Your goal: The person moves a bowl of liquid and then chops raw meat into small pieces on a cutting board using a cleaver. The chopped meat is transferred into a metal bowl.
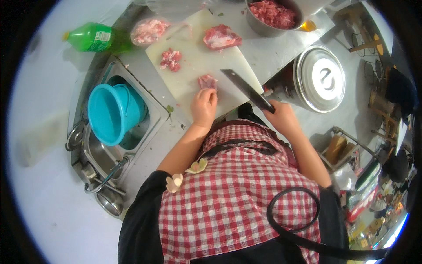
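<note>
My right hand grips the dark handle of a cleaver, its blade raised over the right side of a white cutting board. My left hand has its fingers bent at the near end of a small piece of raw meat; whether they pinch it is hard to tell. Farther left on the board lies a small heap of cut meat. A larger chunk of raw meat rests near the board's far right part. Pale, fatty meat pieces in a clear plastic bag lie at its far left edge.
A metal pot of cut meat stands beyond the board. Left are a green bottle, a steel sink and a blue bucket in it. A large lidded metal container stands right of the counter.
</note>
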The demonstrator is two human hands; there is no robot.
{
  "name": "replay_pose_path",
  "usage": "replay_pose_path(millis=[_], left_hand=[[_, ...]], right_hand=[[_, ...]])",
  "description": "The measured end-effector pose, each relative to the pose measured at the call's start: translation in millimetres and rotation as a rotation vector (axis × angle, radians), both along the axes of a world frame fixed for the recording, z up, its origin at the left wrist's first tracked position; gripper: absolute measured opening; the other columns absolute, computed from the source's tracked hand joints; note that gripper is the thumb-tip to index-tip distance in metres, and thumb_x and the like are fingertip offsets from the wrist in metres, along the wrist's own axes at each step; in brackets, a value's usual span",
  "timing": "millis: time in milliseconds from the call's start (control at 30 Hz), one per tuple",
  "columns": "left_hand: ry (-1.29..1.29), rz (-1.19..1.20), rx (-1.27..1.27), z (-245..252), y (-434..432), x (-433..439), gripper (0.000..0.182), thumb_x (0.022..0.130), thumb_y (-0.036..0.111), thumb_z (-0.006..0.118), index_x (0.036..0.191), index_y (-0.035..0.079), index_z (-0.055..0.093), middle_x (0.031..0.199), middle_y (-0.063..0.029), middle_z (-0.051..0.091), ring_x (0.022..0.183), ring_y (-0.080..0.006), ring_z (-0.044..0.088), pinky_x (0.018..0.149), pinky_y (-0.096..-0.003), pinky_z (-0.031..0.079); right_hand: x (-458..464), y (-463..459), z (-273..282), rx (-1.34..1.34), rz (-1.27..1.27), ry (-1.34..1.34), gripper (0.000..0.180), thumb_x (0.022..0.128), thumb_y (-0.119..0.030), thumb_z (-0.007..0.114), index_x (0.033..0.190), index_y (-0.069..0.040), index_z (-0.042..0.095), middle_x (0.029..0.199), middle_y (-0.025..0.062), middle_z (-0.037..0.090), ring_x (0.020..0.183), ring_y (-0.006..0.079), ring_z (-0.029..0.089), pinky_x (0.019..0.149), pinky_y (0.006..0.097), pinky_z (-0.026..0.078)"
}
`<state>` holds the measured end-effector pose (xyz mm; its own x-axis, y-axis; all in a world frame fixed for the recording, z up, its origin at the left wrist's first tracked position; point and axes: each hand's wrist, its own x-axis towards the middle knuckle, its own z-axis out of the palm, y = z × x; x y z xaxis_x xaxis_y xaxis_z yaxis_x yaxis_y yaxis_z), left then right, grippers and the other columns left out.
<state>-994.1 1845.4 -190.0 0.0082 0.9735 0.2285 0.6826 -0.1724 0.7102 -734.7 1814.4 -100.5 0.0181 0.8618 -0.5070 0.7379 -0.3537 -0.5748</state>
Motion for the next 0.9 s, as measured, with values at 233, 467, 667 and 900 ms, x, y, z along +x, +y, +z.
replay_pose_path(millis=[233, 467, 667, 900], left_hand=[[-0.045, 0.046, -0.082, 6, -15, 0, 0.013, 0.078, 0.004, 0.072, 0.091, 0.005, 0.067, 0.082, -0.0112, 0.067, 0.073, -0.0277, 0.065, 0.066, -0.0364, 0.051], [0.125, -0.026, 0.012, -4, -16, -1, 0.012, 0.074, 0.005, 0.072, 0.082, 0.007, 0.064, 0.079, -0.0107, 0.063, 0.072, -0.0325, 0.061, 0.061, -0.0415, 0.048], [-0.104, 0.12, -0.108, -2, -30, -17, 0.01, 0.074, 0.003, 0.07, 0.079, 0.007, 0.062, 0.072, -0.0093, 0.063, 0.066, -0.0289, 0.062, 0.06, -0.0378, 0.049], [0.008, 0.019, -0.054, 16, -24, -29, 0.008, 0.082, 0.006, 0.067, 0.09, 0.005, 0.067, 0.083, -0.0105, 0.063, 0.071, -0.0262, 0.063, 0.063, -0.0359, 0.05]], right_hand=[[-35, 31, -12, 0.042, 0.309, -0.043, 0.022, 0.083, -0.024, 0.065, 0.094, -0.005, 0.065, 0.079, 0.0238, 0.065, 0.078, 0.0432, 0.063, 0.071, 0.0497, 0.05], [-31, 29, 15, 0.017, 0.527, -0.266, 0.017, 0.083, -0.018, 0.06, 0.092, -0.004, 0.064, 0.084, 0.0214, 0.067, 0.083, 0.0405, 0.066, 0.075, 0.0499, 0.053], [17, 12, 49, -0.068, 0.564, -0.492, 0.015, 0.083, -0.014, 0.056, 0.089, -0.003, 0.063, 0.084, 0.0212, 0.067, 0.082, 0.0413, 0.065, 0.075, 0.0504, 0.052], [11, 3, 55, -0.117, 0.407, -0.315, 0.019, 0.082, -0.02, 0.06, 0.087, -0.001, 0.061, 0.08, 0.0241, 0.064, 0.082, 0.0446, 0.062, 0.074, 0.0523, 0.049]])
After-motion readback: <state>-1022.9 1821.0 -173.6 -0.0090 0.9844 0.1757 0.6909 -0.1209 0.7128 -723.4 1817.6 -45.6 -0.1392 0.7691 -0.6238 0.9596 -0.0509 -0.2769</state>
